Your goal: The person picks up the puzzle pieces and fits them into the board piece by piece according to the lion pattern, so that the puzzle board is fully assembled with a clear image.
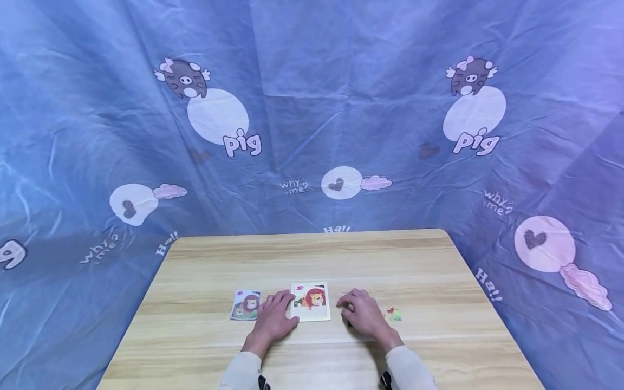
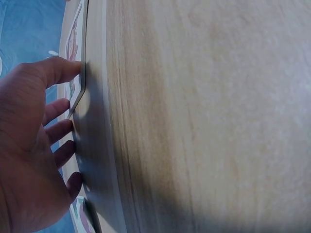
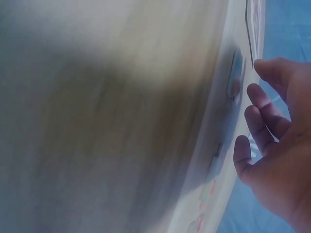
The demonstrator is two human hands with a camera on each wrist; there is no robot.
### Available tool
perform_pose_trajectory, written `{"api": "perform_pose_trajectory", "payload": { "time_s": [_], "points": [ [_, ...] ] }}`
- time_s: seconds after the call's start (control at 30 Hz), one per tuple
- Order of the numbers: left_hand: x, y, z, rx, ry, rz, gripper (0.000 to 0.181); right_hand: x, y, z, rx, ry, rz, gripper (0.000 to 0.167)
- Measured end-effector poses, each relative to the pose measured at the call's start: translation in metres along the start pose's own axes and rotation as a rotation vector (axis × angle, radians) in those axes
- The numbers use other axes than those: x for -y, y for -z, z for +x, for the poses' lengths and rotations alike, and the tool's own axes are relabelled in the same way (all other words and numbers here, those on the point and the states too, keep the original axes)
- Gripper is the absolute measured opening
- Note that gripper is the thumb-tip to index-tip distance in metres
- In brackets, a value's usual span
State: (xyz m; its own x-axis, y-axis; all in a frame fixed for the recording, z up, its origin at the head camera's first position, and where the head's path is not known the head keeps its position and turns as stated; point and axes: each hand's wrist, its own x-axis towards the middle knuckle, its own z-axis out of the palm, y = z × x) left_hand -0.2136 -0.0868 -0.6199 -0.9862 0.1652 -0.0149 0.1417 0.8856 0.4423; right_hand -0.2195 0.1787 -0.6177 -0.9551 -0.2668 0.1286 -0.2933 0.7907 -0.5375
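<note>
A white puzzle board point(image 1: 312, 314) lies on the table, its upper part filled with a lion picture and its lower part bare. My left hand point(image 1: 277, 318) rests at the board's left side, fingers spread; in the left wrist view the thumb of this hand point(image 2: 29, 141) touches the board's edge. Right of the board, my right hand point(image 1: 364, 314) hovers low over loose pieces, fingers loosely bent. The right wrist view shows nothing held in the right hand point(image 3: 286, 131); a loose piece point(image 3: 235, 77) lies beneath it. Colourful pieces point(image 1: 394, 313) show beyond the hand, partly hidden.
A lion picture card point(image 1: 246, 304) lies left of the board, partly behind my left hand. The wooden table point(image 1: 312, 260) ends at the back against a blue printed cloth point(image 1: 302, 70), which also hangs along both sides.
</note>
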Motion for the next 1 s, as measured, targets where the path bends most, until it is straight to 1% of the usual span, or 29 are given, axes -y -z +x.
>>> {"api": "perform_pose_trajectory", "payload": {
  "time_s": [0.23,0.37,0.5,0.63,0.8,1.0],
  "points": [
    [0.0,0.001,0.0,0.002,-0.002,-0.004,0.06,-0.006,0.005,-0.008,0.015,0.017,-0.029,0.02],
    [0.0,0.002,-0.001,-0.009,-0.004,-0.015,0.06,-0.008,0.008,-0.014,0.025,0.029,-0.05,0.028],
    [0.001,0.003,-0.001,-0.014,-0.005,-0.016,0.06,-0.011,0.01,-0.018,0.031,0.029,-0.09,0.035],
    [0.001,0.003,-0.001,0.001,0.007,-0.028,0.06,-0.012,0.013,-0.021,0.035,0.026,-0.136,0.038],
    [0.0,0.004,-0.001,0.007,0.006,-0.022,0.06,-0.013,0.017,-0.024,0.044,0.011,-0.158,0.039],
    [0.0,0.003,-0.001,0.012,0.007,-0.017,0.06,-0.012,0.021,-0.025,0.056,-0.015,-0.17,0.033]
  ]
}}
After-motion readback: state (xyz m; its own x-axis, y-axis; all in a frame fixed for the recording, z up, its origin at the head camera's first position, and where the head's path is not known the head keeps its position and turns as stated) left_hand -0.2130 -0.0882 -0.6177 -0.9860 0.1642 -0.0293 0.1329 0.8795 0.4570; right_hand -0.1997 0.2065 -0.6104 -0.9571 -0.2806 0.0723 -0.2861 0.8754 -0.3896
